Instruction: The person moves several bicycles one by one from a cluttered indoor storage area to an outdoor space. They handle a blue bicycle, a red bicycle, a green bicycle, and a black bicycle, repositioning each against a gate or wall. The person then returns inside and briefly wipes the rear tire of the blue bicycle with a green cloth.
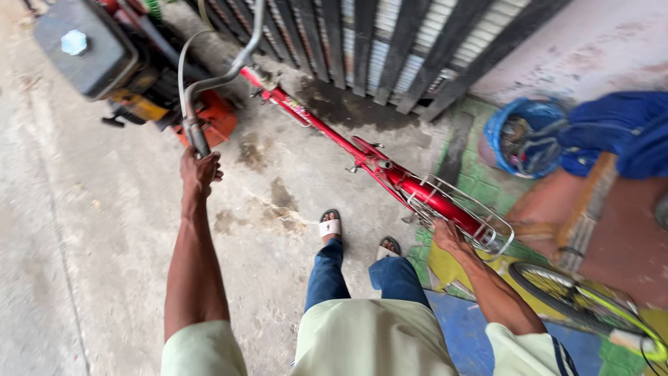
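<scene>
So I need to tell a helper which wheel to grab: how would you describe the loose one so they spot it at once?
Start at the red bicycle frame lying across the concrete floor, its rear rack under the right hand. Go right of that arm, to the painted floor patch at the picture's lower right corner. There lies the wheel: a black tyre on a yellow-green rim, unlike the blue bundle above it.

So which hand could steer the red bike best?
Probably the left hand: it grips the handlebar. The right hand rests back by the rear rack, far from the steering.
</scene>
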A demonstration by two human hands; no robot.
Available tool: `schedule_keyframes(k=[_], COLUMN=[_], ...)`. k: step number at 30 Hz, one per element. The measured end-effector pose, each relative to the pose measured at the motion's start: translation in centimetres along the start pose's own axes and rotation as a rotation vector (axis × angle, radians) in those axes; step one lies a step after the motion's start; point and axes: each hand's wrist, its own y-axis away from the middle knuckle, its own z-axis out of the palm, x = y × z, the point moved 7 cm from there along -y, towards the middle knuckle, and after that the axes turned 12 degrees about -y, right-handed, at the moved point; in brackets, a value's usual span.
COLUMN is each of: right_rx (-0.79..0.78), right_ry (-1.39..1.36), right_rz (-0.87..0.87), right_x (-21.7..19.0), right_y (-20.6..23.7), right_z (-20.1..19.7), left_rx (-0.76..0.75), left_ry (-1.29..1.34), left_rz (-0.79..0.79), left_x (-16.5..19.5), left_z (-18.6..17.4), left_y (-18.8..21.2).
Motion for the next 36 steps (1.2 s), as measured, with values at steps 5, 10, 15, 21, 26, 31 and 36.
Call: schedule_keyframes(k=[5,10,15,21,26,31,36], right_rx=[0.038,0.021,-0.005,-0.002,-0.008,0.015,-0.050], right_ry=[0.018,0.061,0.046,0.041,0.017,0.052,0.038], right_rz=[-0.092,-0.142,-0.044,-0.068,0.066,0.036,0.224], right_x=[-2.0,-4.5,-6.6,-9.4,-10.2,-10.8,-9.9], right_y=[-1.0,-1.9,-3.1,-3.7,-4.5,-4.8,-4.5], right_z=[0.9,2.2,4.0,6.7,7.9,8.7,10.1], left_rx=[0.076,0.046,0.031,-0.015,0.009,-0.044,-0.083], left_ry=[-0.098,-0.098,-0.124,-0.109,-0.162,-0.111,-0.143], left_rz=[-0.015,-0.072,-0.065,-0.044,0.003,0.064,0.138], left_x=[0.7,-0.1,-1.0,-0.7,0.2,-0.6,-0.3], left_z=[-2.7,-5.1,-7.5,-9.0,-11.8,-12.6,-13.4], left_y=[-2.2,-4.3,-7.4,-11.5,-14.4,-17.3,-18.6])
